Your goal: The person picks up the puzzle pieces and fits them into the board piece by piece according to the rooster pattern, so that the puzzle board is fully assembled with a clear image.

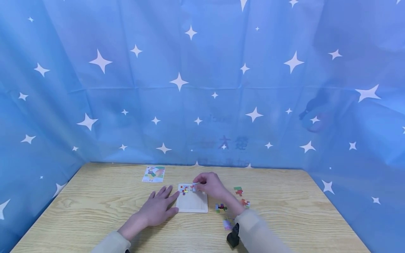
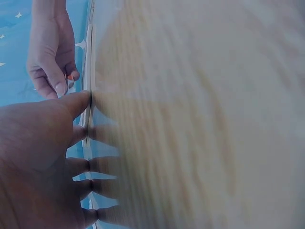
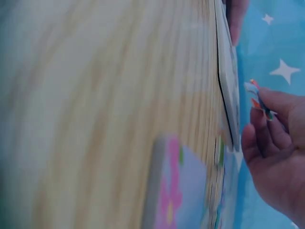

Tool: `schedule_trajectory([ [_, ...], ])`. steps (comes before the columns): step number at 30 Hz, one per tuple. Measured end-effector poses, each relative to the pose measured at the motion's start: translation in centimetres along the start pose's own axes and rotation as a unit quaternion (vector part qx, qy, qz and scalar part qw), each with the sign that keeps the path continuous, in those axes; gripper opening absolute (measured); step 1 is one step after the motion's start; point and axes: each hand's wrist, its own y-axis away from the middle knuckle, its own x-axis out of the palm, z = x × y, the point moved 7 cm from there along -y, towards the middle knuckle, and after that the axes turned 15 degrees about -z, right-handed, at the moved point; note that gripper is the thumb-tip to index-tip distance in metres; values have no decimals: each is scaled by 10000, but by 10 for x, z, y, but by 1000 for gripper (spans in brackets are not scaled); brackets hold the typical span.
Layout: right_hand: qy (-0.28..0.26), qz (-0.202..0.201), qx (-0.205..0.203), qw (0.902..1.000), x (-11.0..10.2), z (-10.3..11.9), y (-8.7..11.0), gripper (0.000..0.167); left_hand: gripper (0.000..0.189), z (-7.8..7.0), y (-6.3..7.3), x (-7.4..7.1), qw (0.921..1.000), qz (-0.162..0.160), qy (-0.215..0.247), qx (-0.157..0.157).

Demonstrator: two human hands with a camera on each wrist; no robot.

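Observation:
My right hand (image 1: 211, 185) pinches a small jigsaw piece (image 3: 259, 99) between thumb and fingers, over the top right of a white puzzle tray (image 1: 192, 203). In the right wrist view the piece shows white, orange and blue bits, raised above the tray. A colourful piece (image 1: 184, 189) lies in the tray's upper left corner. My left hand (image 1: 158, 206) lies flat with fingers spread, its thumb and index fingertip at the tray's left edge. In the left wrist view its fingertips (image 2: 86, 164) press the wooden tabletop.
Several loose puzzle pieces (image 1: 238, 191) are scattered right of the tray, some partly behind the right forearm. A square picture card (image 1: 153, 174) lies at the back left of the table (image 1: 104, 196). A blue star-patterned curtain (image 1: 202, 98) surrounds the back and sides.

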Motion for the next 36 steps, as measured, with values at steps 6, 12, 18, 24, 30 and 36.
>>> schedule_trajectory([
  [6,78,-119,11,9999,9,4,-1,7,60,-2,-1,-1,9999,48,-93,-87],
  [12,92,-150,-1,9998,14,6,-1,8,59,-1,-1,-1,9998,72,-34,-160],
  [18,318,-187,34,9993,16,3,-1,6,58,3,-3,4,10000,-14,-24,-44],
  [24,540,-213,-85,9983,18,3,-2,5,60,-1,-2,0,10000,-2,-49,4],
  [30,670,-157,-200,9974,21,4,-2,3,59,1,-2,2,10000,19,-60,-51],
  [36,817,-93,-279,9962,22,5,-1,2,57,2,-2,3,10000,-38,-45,-50],
])
